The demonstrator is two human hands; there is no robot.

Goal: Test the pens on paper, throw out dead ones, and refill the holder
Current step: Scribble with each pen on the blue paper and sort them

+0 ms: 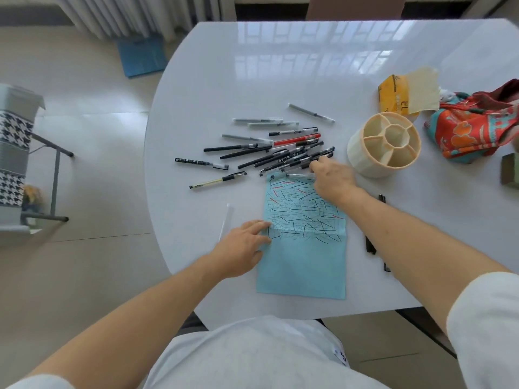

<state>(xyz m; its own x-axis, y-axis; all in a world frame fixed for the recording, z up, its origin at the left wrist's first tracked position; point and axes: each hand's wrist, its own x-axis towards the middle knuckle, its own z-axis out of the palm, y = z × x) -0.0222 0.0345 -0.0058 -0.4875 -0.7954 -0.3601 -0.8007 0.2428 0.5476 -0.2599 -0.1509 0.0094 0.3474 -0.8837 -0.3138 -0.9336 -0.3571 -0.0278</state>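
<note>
While your left hand (pixel 243 246) lies flat, fingers straight, on the near-left edge of the blue paper (pixel 304 240), whose long axis runs away from you, your right hand (pixel 332 178) reaches the pile of pens (pixel 283 155); its grip cannot be told. Most pens lie slanting left-to-right. Beyond stands the cream holder (pixel 384 147), upright. No writing is legible.

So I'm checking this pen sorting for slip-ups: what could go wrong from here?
The right hand reaches into a tangled pile of pens; lifting one may roll its neighbours across the glossy table. The blue paper is already crowded with strokes, so a faint test line could be misjudged. The holder stands empty, and tested and untested pens may get mixed.
</note>
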